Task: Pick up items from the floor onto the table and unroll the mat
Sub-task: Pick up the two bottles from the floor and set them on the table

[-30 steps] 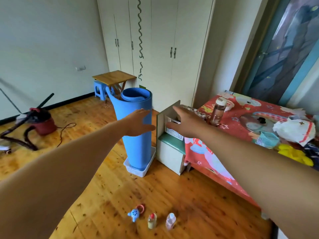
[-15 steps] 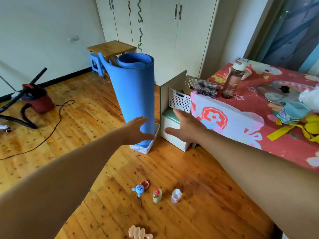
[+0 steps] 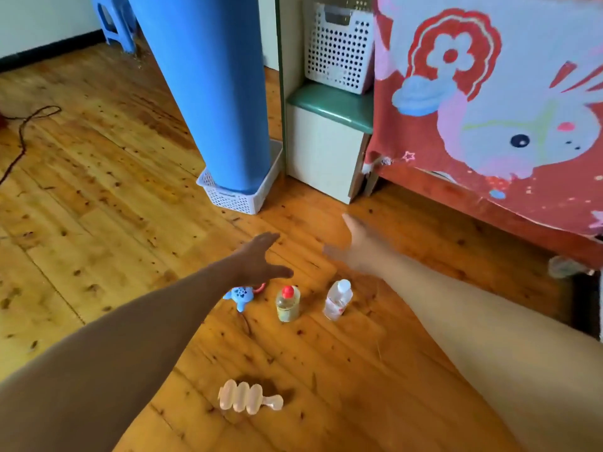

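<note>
On the wooden floor lie a blue toy rattle (image 3: pixel 239 295) with a red ring, a small yellow bottle (image 3: pixel 287 305) with a red cap, a small clear bottle (image 3: pixel 337 300) and a pale ridged toy (image 3: pixel 243 395). My left hand (image 3: pixel 261 261) hovers open just above the rattle, partly hiding it. Blurred and open, my right hand (image 3: pixel 357 246) hangs over the floor beyond the clear bottle. The rolled blue mat (image 3: pixel 208 89) stands upright in a white basket (image 3: pixel 239 199). The table's red patterned cloth (image 3: pixel 489 102) hangs at the right.
A low cabinet with a green top (image 3: pixel 326 138) holds a white perforated basket (image 3: pixel 339 50) beside the table. A blue stool (image 3: pixel 115 24) stands at the far wall. A dark cable (image 3: pixel 26 125) trails across the floor at the left.
My view has tilted down and moved closer to the floor. Both hands have dropped from near the mat and cabinet to just above the small items on the floor.
</note>
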### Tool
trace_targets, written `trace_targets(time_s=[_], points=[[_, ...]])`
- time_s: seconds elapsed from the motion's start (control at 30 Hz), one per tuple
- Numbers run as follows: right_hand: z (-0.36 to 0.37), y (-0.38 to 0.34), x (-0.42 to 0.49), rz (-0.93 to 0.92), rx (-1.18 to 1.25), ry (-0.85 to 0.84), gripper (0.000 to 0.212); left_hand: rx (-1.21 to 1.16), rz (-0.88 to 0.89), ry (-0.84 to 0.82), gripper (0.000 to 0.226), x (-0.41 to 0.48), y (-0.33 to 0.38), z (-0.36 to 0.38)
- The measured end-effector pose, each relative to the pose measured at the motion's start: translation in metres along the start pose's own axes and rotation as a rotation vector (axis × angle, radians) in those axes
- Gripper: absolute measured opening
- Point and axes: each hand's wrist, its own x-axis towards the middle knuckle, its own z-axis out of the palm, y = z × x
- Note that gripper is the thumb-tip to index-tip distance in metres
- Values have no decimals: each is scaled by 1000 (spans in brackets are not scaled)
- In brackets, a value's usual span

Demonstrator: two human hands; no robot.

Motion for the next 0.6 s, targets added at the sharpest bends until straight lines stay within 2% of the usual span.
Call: trace_targets(time_s=[0.17,0.43,0.6], points=[[85,65,35,33,6,-57,106,-15,0,1,96,60,-61,78],[178,138,55,112,224,-30,113,-112,-106,29,108,100,-127,174],[213,159,59,152,421,113,110,-226,-138,97,114,110,-145,211]])
